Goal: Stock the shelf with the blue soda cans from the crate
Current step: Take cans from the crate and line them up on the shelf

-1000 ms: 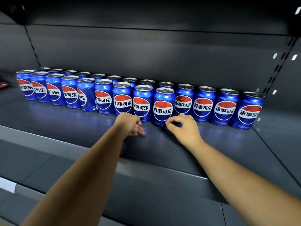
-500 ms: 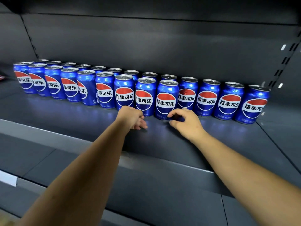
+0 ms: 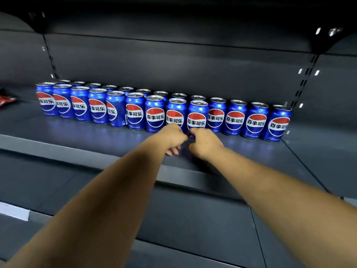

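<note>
Both hands drawn together since earlier frame: left hand (image 3: 170, 137) and right hand (image 3: 204, 141) now nearly touching, fingers curled, empty, before front-row cans (image 3: 196, 117); shelf (image 3: 77, 136) row appears set.

dark grey metal shelf (image 3: 81, 130), slotted uprights at the back. blue soda cans (image 3: 234, 118) stand upright on it in a front row running left to right, a second row touching behind the left and middle part. red packet (image 3: 5, 99) lies at the far left edge.
</note>
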